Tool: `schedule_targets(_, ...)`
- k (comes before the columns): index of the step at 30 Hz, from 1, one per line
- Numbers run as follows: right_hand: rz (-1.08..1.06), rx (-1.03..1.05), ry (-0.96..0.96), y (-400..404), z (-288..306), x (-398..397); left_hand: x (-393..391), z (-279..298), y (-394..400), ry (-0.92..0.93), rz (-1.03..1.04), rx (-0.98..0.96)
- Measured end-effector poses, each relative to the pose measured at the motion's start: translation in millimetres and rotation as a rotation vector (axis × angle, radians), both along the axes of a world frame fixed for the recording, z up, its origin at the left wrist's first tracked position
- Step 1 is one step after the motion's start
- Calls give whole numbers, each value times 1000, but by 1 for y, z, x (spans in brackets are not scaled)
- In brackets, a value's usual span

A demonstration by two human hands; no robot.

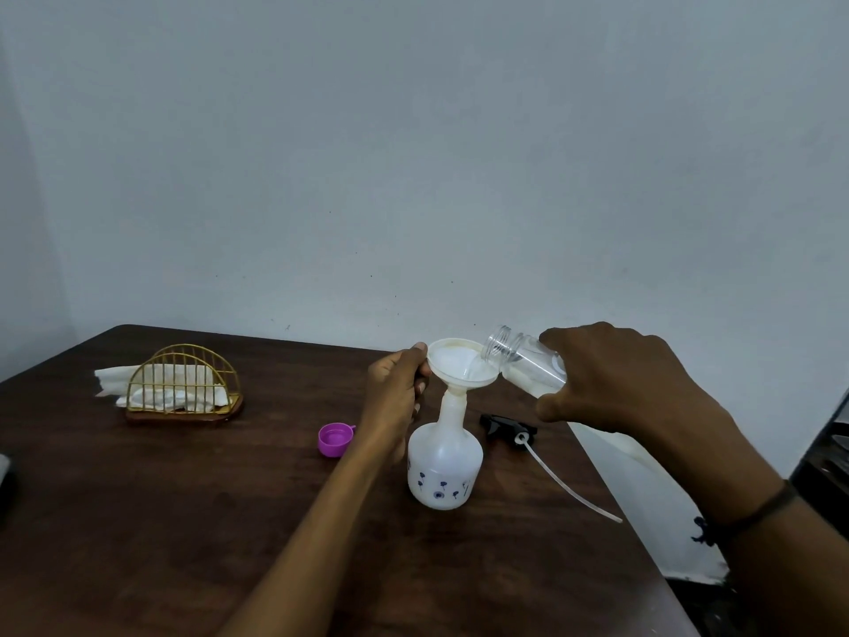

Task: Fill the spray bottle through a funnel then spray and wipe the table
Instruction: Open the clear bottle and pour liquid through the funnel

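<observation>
A white spray bottle (444, 466) with small blue flowers stands uncapped on the dark wooden table (183, 521). A white funnel (459, 367) sits in its neck. My left hand (399, 390) grips the funnel's left rim. My right hand (615, 374) holds a clear plastic bottle (519, 358) tilted down to the left, its open mouth over the funnel, with water running in. The black spray head (507, 427) with its white dip tube (569, 480) lies on the table just right of the spray bottle.
A purple cap (335, 439) lies left of the spray bottle. A gold wire holder with white napkins (181, 383) stands at the back left. The table's right edge runs close behind the spray head, with a white bag (643, 498) beyond it. A wall stands behind.
</observation>
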State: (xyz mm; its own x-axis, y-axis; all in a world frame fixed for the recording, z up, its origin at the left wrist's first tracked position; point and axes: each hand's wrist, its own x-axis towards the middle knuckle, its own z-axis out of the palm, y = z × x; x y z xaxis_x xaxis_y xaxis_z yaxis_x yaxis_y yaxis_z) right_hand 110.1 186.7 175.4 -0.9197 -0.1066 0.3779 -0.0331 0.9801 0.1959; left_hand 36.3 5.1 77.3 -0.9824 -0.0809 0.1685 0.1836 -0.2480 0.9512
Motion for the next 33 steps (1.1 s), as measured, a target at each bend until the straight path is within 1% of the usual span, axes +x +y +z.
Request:
schedule_targets(21,-19,67,33,-3,2,0,3,1,-1,-14,-14,9)
schedule_targets(33,-10,71,36,-3,1,-2,1,0,-1,-10,-7,-3)
